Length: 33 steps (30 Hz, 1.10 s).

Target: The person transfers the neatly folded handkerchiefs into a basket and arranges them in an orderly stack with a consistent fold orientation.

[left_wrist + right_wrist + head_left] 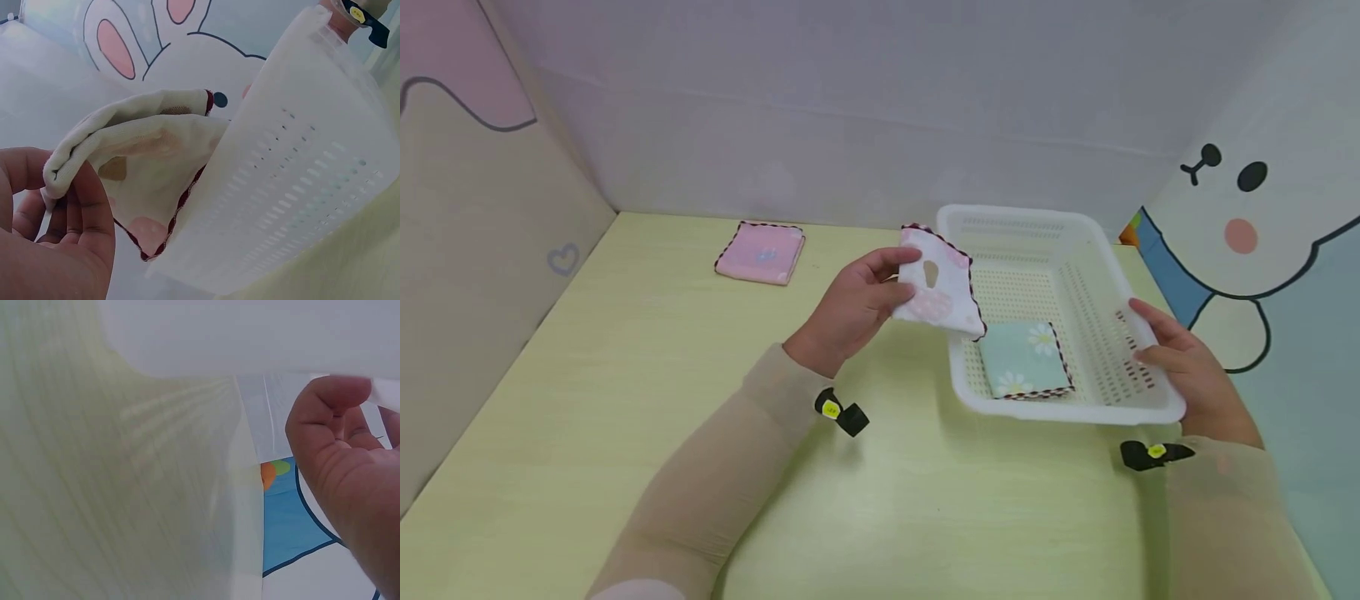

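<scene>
In the head view my left hand pinches a folded white towel with pink patches, a brown spot and a dark checkered edge. The towel hangs at the left rim of a white perforated plastic basket. From the left wrist view, the thumb and fingers of that hand grip the towel's folded side. My right hand grips the basket's right rim, and the basket is tilted. A folded mint-green towel with white daisies lies inside the basket, near its front left corner.
A folded pink towel with a checkered edge lies on the pale yellow table at the back left. Walls with printed cartoon figures stand behind and to both sides of the table.
</scene>
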Available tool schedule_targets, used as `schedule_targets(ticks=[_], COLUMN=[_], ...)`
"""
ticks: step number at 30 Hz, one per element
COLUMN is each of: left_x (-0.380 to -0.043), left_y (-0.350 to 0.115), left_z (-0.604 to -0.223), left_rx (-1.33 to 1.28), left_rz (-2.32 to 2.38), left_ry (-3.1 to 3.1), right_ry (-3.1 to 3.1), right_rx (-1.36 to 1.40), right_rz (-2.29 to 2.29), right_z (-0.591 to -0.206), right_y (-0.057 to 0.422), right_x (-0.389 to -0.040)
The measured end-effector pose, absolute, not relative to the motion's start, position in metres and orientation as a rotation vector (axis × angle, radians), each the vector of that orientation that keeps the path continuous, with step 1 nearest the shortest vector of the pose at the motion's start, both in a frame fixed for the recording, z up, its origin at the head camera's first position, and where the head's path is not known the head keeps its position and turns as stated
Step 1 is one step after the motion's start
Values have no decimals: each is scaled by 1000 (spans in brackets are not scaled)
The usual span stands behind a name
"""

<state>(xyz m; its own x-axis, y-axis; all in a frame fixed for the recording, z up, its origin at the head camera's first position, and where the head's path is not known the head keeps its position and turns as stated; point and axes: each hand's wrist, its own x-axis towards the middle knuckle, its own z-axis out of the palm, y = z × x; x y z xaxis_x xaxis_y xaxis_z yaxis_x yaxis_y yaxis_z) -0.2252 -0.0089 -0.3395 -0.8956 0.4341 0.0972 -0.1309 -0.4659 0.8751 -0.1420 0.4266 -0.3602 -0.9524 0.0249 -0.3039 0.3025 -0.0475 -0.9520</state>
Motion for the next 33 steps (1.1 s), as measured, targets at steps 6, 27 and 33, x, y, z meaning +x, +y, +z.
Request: schedule_targets(ticks=[6,27,33], left_x=[-219,-217,-215], left_y=[2,46,51], left_z=[-337,-332,-327], left_rx=[482,524,509], left_rz=[2381,2264,2244], left_ry=[1358,1369,1382], right_ry=[2008,2052,2075], right_rx=[346,284,251], right_rz=[-2133,-2137,-2100], right_z=[-360,-359,-359], right_y=[426,424,420], right_x=[-141,-137,-141])
